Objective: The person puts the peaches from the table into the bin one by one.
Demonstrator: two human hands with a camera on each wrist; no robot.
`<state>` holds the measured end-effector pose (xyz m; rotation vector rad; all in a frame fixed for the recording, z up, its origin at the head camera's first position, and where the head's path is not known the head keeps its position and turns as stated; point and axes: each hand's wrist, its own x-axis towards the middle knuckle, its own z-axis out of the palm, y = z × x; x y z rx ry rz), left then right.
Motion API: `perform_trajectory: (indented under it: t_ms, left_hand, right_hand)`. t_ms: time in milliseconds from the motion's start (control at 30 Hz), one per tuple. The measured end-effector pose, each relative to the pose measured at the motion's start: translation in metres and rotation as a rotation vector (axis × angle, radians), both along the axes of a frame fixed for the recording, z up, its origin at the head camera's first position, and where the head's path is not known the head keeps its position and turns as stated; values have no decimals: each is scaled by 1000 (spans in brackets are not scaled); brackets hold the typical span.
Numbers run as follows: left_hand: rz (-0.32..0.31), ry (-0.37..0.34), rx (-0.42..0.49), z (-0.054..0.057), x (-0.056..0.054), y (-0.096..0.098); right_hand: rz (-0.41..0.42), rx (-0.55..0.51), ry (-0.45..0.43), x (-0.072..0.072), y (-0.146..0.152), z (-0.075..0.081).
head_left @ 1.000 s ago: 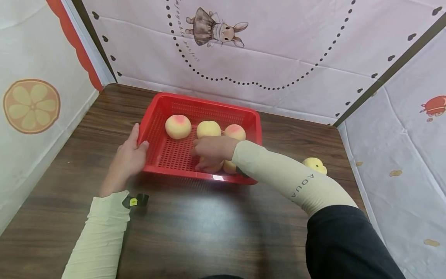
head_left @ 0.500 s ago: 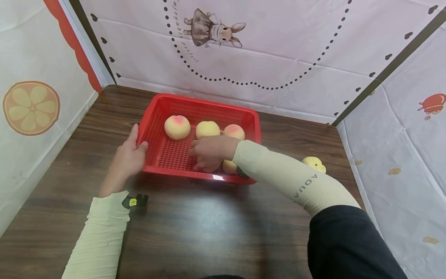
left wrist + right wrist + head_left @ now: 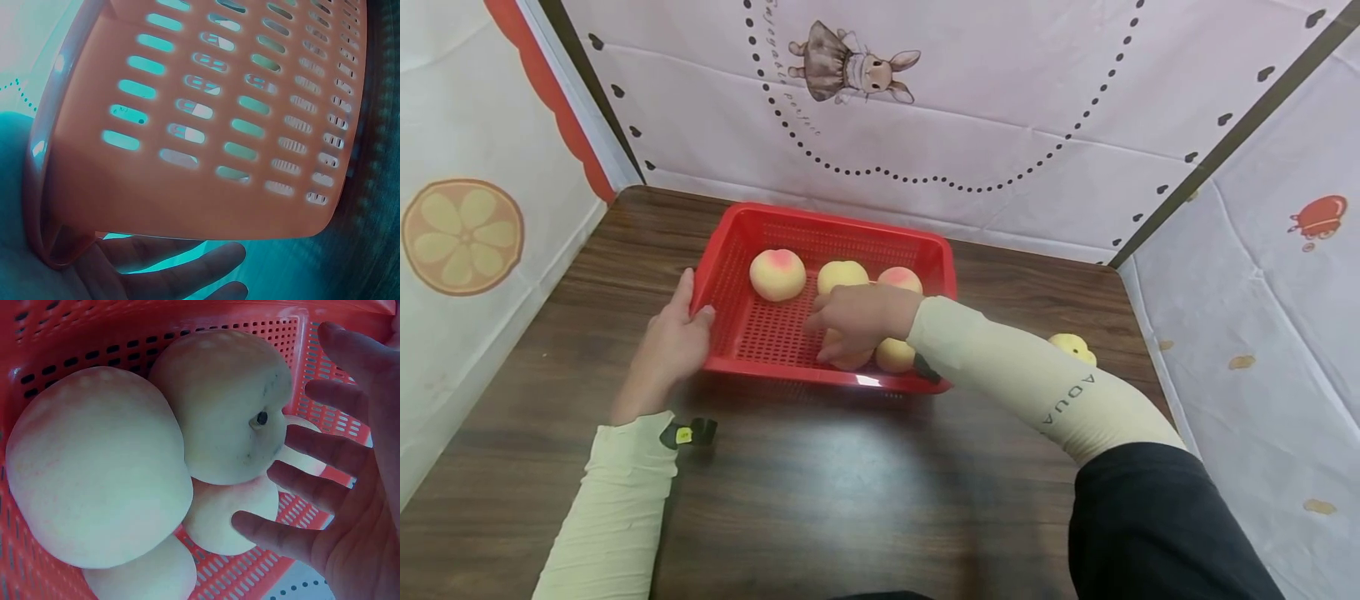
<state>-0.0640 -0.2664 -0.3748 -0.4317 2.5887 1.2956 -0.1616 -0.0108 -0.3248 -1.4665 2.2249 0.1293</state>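
Observation:
In the head view, a red plastic basket [image 3: 842, 377] sits on the table with several peaches in it. My left hand [image 3: 673, 337] holds the basket's left rim; in the left wrist view its fingers [image 3: 194, 269] stretch out past the perforated wall. Over the front middle of the basket is my right hand [image 3: 861, 318], above a peach [image 3: 850, 360] that it partly hides. The right wrist view shows its fingers spread and relaxed, near a peach [image 3: 219, 406] with a dark stem dimple. A larger-looking peach [image 3: 100, 469] lies beside that one.
On the brown wooden table [image 3: 820, 500], a pale yellow object with dark dots [image 3: 1072, 345] lies at the right, partly behind the right sleeve [image 3: 1022, 358]. Printed cloth walls [image 3: 1000, 83] stand around the back and sides.
My right hand has risen slightly from the front peach, and more of the front peaches shows. The left hand keeps its hold on the rim. The head view has shifted a little.

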Motion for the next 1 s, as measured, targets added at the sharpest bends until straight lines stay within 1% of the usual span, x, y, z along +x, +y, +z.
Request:
perform_trajectory:
  t_ms: [233,400,600,733,867,1000]
  left_hand:
    - [-2,2,-5,-2,-1,0]
    - [9,2,9,-3,0,1]
    - [1,3,17,-3,0,1]
    - [-2,1,24,-2,1,3]
    - [-7,3,29,-2,2,3]
    - [-12,6,33,-3,2,3]
  right_hand:
    - [-35,-20,2,0,11,9]
    - [-16,-44,40,1,19,15]
    - [-12,-62,101,0,34,22]
    - [-57,-70,115,1,48,27]
    - [-114,-99,104,4,65,33]
    - [-133,-147,113,3,84,35]
